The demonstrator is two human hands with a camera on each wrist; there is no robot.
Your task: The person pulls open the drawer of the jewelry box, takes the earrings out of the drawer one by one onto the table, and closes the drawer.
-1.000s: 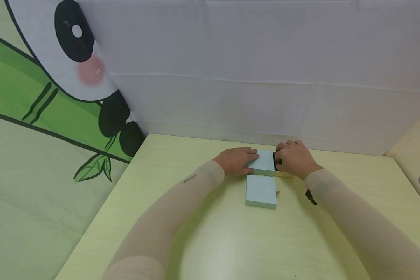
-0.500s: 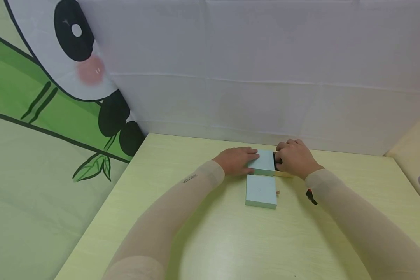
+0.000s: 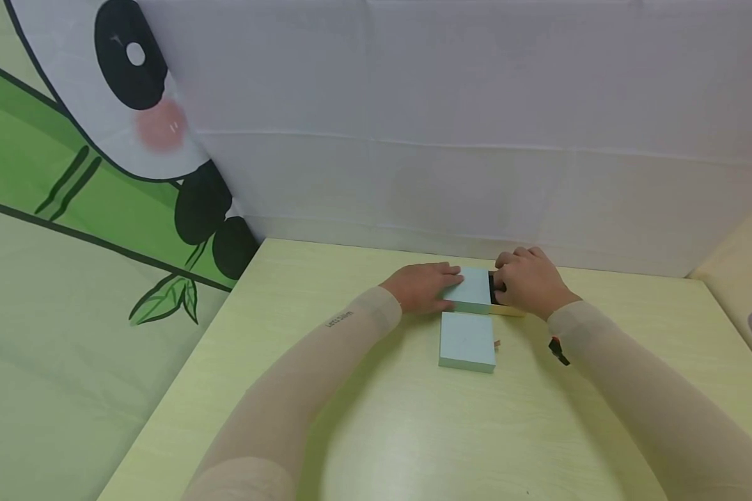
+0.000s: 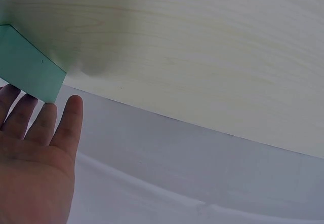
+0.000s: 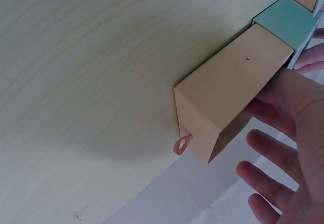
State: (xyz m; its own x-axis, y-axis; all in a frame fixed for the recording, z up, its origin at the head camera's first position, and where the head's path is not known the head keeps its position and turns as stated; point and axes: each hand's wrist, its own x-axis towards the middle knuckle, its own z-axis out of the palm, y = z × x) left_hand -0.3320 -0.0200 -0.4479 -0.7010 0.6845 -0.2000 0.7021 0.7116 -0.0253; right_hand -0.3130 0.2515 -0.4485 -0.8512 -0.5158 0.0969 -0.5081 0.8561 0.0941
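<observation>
A pale green box (image 3: 467, 287) lies near the table's back edge, its yellowish drawer (image 3: 506, 311) partly pulled out to the right. The left hand (image 3: 418, 288) rests on its left part, fingers extended; in the left wrist view, fingertips of that hand (image 4: 38, 158) touch the green box (image 4: 31, 64). At the drawer, the right hand (image 3: 531, 284) has its thumb and a finger reaching inside. The right wrist view shows the peach drawer (image 5: 233, 79) with a loop tab (image 5: 182, 144); the right hand's (image 5: 304, 127) other fingers are loosely bent outside, and the inner fingertips are hidden.
A second pale green box (image 3: 466, 340) lies just in front of the first, a small tab on its right side. A white cloth wall (image 3: 413, 188) rises behind the table, and a printed cloth (image 3: 69, 278) hangs at the left.
Almost nothing differs. The right hand has shifted very slightly at the drawer, while the left hand and both boxes stay in place.
</observation>
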